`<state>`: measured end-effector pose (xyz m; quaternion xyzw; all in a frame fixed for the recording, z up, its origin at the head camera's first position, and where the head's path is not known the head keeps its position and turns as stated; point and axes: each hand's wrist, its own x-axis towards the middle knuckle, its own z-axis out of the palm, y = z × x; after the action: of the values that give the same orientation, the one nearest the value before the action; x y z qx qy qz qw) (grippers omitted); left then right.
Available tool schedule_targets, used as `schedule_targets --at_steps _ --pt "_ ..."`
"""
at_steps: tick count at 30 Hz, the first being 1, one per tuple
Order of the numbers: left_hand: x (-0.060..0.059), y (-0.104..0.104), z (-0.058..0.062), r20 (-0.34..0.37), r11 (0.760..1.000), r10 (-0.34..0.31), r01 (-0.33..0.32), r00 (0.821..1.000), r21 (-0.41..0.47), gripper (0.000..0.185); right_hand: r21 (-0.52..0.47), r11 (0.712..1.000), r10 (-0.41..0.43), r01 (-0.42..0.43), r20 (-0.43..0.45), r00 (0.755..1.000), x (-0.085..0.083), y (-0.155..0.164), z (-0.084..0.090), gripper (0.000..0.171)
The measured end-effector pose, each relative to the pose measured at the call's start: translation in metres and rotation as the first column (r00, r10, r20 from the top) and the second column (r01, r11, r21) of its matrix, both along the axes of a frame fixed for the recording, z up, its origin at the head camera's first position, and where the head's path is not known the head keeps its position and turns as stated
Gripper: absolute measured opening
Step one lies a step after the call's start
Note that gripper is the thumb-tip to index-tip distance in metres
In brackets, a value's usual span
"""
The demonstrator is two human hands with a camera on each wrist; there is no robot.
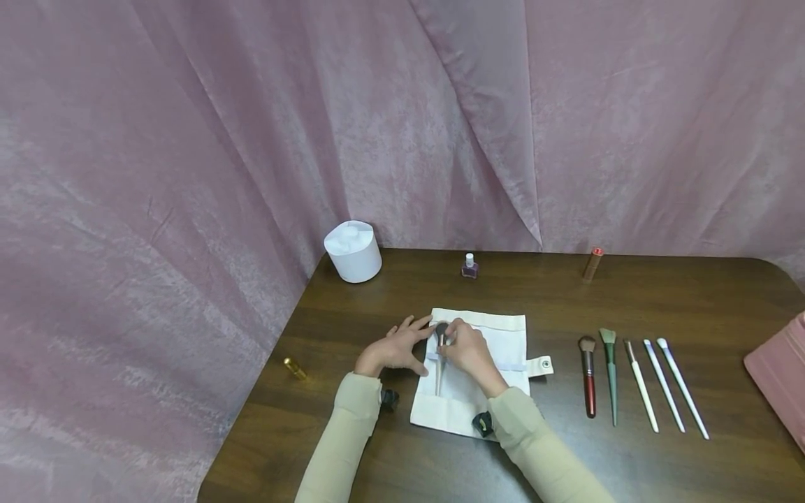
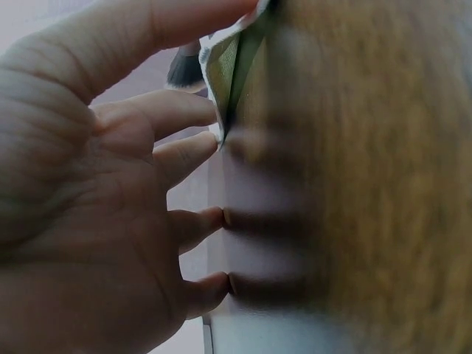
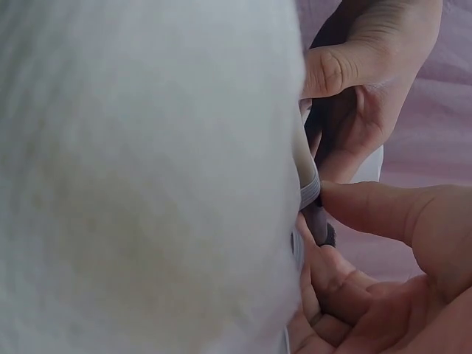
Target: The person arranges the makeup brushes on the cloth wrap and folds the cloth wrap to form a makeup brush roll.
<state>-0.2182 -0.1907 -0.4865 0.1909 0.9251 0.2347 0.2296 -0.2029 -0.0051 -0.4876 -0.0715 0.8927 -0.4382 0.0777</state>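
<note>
A white cloth brush roll (image 1: 503, 323) lies spread on the table, a pale elastic band (image 3: 310, 191) running across it. On its left part lies a makeup brush (image 1: 439, 381), dark bristles toward the far edge. My right hand (image 1: 470, 351) pinches this brush below the bristles, thumb and fingertips right at the elastic band. My left hand (image 1: 393, 349) has its fingers spread beside the roll's left edge; in the left wrist view the thumb and fingertips touch the cloth edge and the table, near the brush's dark bristles (image 2: 186, 70).
To the right lie several more brushes, including a red-handled brush (image 1: 588, 381) and a green brush (image 1: 611, 374). A pink case (image 1: 782, 381) stands at the right edge. Behind are a tissue roll (image 1: 355, 262), nail polish (image 1: 469, 267) and a brown tube (image 1: 592, 265). A gold tube (image 1: 294, 368) lies left.
</note>
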Motion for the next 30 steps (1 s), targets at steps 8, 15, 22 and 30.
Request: schedule_targets --at_steps 8,15,22,30 --pt "0.001 0.0 -0.005 0.003 1.0 0.001 -0.001 1.0 0.006 0.094 0.04 0.999 -0.02 0.02 0.013 1.0 0.003 0.0 -0.001 0.025" --pt "0.001 0.0 -0.003 0.003 1.0 0.001 -0.001 1.0 -0.002 0.093 0.1 0.995 0.034 -0.031 -0.033 0.999 0.006 -0.002 0.0 0.033" --pt "0.001 0.0 -0.001 0.006 1.0 -0.002 0.002 1.0 0.003 0.093 0.172 0.98 0.105 -0.096 -0.042 0.994 0.009 -0.005 0.004 0.024" --pt "-0.001 -0.001 0.001 0.005 1.0 -0.008 0.008 1.0 0.006 0.094 0.156 0.972 0.191 -0.177 -0.08 0.978 0.012 -0.006 0.007 0.022"
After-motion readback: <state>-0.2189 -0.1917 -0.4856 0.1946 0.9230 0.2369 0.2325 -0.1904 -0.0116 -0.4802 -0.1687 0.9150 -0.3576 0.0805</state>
